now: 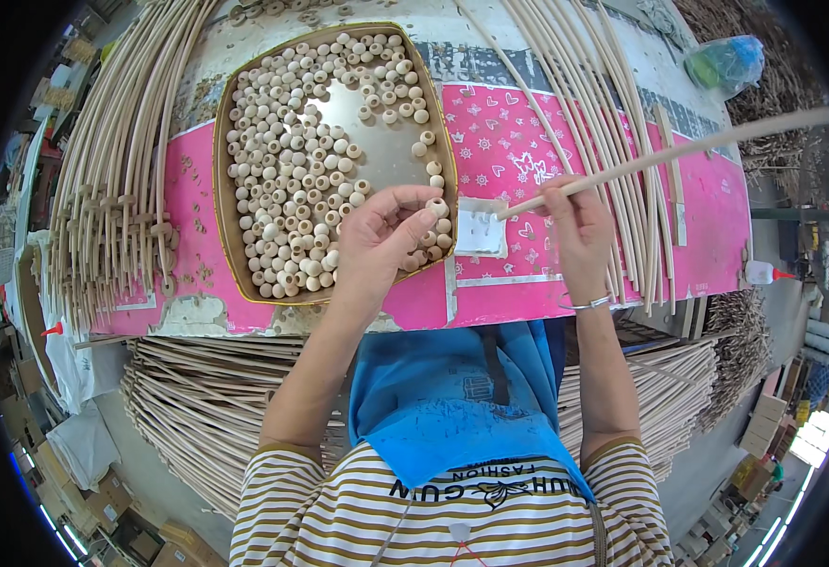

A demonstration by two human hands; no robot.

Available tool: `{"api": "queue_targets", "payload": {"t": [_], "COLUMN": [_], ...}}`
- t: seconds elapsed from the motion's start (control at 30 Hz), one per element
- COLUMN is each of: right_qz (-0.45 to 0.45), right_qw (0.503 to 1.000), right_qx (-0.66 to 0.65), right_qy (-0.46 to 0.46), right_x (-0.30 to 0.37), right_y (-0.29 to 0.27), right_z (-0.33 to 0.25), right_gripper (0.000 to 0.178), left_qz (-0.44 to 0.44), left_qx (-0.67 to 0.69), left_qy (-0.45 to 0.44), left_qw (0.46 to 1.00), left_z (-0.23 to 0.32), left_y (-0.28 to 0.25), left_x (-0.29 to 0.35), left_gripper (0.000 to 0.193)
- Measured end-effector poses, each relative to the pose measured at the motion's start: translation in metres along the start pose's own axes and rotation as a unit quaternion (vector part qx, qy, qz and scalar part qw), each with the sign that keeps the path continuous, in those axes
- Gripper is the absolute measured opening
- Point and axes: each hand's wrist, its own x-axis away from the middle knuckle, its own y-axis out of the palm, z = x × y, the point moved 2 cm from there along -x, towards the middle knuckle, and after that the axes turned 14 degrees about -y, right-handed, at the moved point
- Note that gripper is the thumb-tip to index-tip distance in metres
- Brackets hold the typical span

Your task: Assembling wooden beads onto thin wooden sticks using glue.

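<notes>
My left hand [386, 236] is closed over the right side of a tray [394, 156] of round wooden beads, pinching one pale bead [436, 206] between thumb and forefinger. The bead's hole faces up. My right hand [580, 231] grips a long, pale wooden stick [679, 149] near its lower end. That end points left, over a small white dish [479, 248] with whitish matter in it; whether it touches the dish I cannot tell. The rest of the stick runs up and off to the right. A short gap separates bead and stick tip.
Sticks with wooden pieces near their ends [117, 217] are stacked at the left. Bare sticks [613, 142] lie at the right on the pink-covered table [717, 217]. A white bottle with a red tip [762, 273] is at the right edge. More sticks [207, 397] are bundled below the table edge.
</notes>
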Motion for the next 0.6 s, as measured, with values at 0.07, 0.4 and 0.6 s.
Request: {"api": "queue_targets", "payload": {"t": [0.07,0.4,0.6], "right_qz": [0.028,0.062,0.072], "right_qw": [0.998,0.99,0.989], "right_qx": [-0.05,-0.107,-0.115], "right_qy": [0.013,-0.072,-0.06], "right_x": [-0.003,-0.003,0.01], "right_y": [-0.009,-0.008,-0.002], "right_z": [-0.01,-0.055,-0.053], "right_gripper": [0.015,0.019,0.024], "left_qz": [-0.002,-0.079,-0.089], "left_qx": [0.003,0.022,0.058], "left_qy": [-0.017,-0.007,-0.039], "left_qw": [1.0,0.997,0.994], "left_z": [0.0,-0.002,-0.004], "left_y": [0.006,0.037,0.043], "left_x": [-0.001,-0.005,0.004], "left_gripper": [0.026,0.026,0.026]}}
